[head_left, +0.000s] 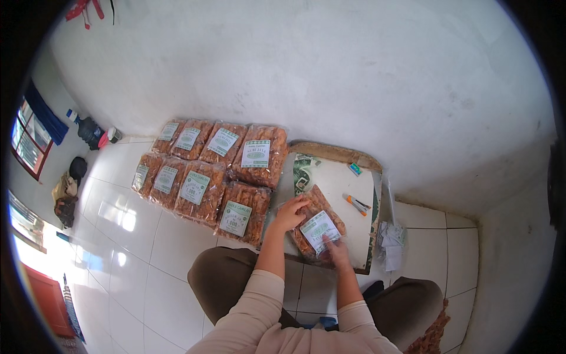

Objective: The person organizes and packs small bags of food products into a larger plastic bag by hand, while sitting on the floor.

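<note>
A clear plastic bag of orange-brown snacks (pixel 319 200) lies tilted on the white-topped low table (pixel 329 177) in front of me. It carries a white and green printed label (pixel 319 230), upside down from where I sit. My left hand (pixel 291 213) holds the bag's far left side, fingers bent over the edge. Gripping the near right edge is my right hand (pixel 338 252), its thumb on the label's border. An orange and grey stapler (pixel 356 206) rests on the tabletop to the right. Beyond it sits a small green and blue box (pixel 355 169).
Several filled snack bags (pixel 236 212) with labels stand in two rows on the left, beside the table. A plastic packet of paper labels (pixel 391 245) lies on the tiled floor (pixel 424 248) at right. Loose brown pieces (pixel 431 332) show by my knee. A white wall (pixel 318 75) rises behind.
</note>
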Available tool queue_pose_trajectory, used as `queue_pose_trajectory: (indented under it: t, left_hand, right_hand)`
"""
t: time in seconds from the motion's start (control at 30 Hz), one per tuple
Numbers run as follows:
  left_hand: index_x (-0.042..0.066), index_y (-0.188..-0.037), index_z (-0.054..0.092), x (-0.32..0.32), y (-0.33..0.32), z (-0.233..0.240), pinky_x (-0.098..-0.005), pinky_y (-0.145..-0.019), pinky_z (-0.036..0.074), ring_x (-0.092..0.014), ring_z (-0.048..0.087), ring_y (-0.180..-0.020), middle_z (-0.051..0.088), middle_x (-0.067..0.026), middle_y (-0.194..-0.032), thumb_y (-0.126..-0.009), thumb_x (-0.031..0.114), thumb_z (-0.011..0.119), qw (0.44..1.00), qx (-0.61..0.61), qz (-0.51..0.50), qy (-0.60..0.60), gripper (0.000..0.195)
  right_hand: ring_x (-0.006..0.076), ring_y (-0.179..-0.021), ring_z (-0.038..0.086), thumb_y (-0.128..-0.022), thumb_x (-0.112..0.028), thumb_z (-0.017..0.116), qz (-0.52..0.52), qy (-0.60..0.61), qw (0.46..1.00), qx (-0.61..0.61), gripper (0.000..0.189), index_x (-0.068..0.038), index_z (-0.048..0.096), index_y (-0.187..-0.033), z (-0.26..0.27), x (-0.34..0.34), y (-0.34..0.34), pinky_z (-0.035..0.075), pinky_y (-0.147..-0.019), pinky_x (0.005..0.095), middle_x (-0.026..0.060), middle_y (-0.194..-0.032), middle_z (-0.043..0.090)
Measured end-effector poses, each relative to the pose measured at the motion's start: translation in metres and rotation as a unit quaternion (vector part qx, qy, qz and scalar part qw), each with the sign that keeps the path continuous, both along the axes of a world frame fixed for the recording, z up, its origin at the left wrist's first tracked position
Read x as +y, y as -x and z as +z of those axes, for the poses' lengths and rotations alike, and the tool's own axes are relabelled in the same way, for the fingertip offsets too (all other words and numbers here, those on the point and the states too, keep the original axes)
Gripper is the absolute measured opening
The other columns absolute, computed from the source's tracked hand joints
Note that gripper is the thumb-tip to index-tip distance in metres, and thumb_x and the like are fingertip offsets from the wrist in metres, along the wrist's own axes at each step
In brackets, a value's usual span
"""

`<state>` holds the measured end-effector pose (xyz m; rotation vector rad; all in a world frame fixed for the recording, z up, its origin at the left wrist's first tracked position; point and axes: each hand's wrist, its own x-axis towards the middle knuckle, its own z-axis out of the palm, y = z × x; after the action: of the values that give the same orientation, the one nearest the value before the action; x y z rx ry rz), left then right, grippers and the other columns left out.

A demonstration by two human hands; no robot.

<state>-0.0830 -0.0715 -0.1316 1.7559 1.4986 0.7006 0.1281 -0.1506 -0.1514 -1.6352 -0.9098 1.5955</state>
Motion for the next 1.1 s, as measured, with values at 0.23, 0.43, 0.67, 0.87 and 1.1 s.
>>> queue_pose_trajectory:
  t: [0.23, 0.43, 0.67, 0.87, 1.1]
  left_hand:
    - [0.033, -0.127, 0.048, -0.008, -0.006, 0.030, -0.0467, -0.105, 0.026, -0.035, 0.024, -0.132, 0.024, -0.0108, -0.146, -0.069, 0.025, 0.070, 0.982, 0.150, 0.039, 0.107, 0.063]
    - [0.034, -0.128, 0.044, -0.011, -0.017, 0.029, -0.0569, -0.103, 0.025, -0.033, 0.019, -0.135, 0.020, -0.0096, -0.147, -0.067, 0.024, 0.074, 0.983, 0.130, 0.067, 0.110, 0.069]
    - [0.031, -0.130, 0.044, -0.010, -0.001, 0.015, -0.0452, -0.106, 0.026, -0.037, 0.024, -0.132, 0.027, -0.0151, -0.143, -0.067, 0.024, 0.075, 0.993, 0.103, 0.031, 0.043, 0.070]
    - [0.029, -0.133, 0.043, -0.001, 0.000, 0.017, -0.0436, -0.108, 0.020, -0.038, 0.022, -0.132, 0.024, -0.0204, -0.144, -0.067, 0.025, 0.074, 0.993, 0.067, -0.014, 0.095, 0.073]
    - [0.027, -0.131, 0.044, -0.005, 0.000, 0.011, -0.0450, -0.108, 0.019, -0.037, 0.018, -0.134, 0.023, -0.0183, -0.144, -0.068, 0.040, 0.072, 0.992, 0.049, 0.023, 0.116, 0.070]
  right_hand:
    - [0.0195, -0.050, 0.060, -0.082, -0.038, 0.063, 0.010, 0.014, 0.999, 0.030, 0.045, 0.006, 0.059, -0.093, -0.008, 0.000, -0.013, 0.047, -0.041, 0.0301, 0.0115, -0.070, 0.061]
    - [0.0202, -0.049, 0.061, -0.083, -0.037, 0.062, 0.013, 0.006, 1.000, 0.007, 0.045, 0.008, 0.060, -0.087, -0.009, 0.001, -0.008, 0.050, -0.045, 0.0298, 0.0123, -0.067, 0.062]
    - [0.0176, -0.046, 0.059, -0.084, -0.037, 0.062, -0.013, -0.033, 0.999, 0.004, 0.043, 0.006, 0.061, -0.084, 0.011, -0.001, 0.004, 0.045, -0.041, 0.0271, 0.0103, -0.063, 0.061]
    - [0.0143, -0.041, 0.053, -0.082, -0.035, 0.065, -0.057, -0.077, 0.995, 0.017, 0.040, 0.003, 0.060, -0.072, -0.014, 0.002, 0.004, 0.042, -0.039, 0.0265, 0.0079, -0.056, 0.057]
    - [0.0120, -0.039, 0.049, -0.076, -0.035, 0.072, 0.006, -0.013, 0.992, -0.124, 0.038, 0.000, 0.060, -0.065, 0.014, 0.009, 0.011, 0.039, -0.038, 0.0261, 0.0048, -0.049, 0.053]
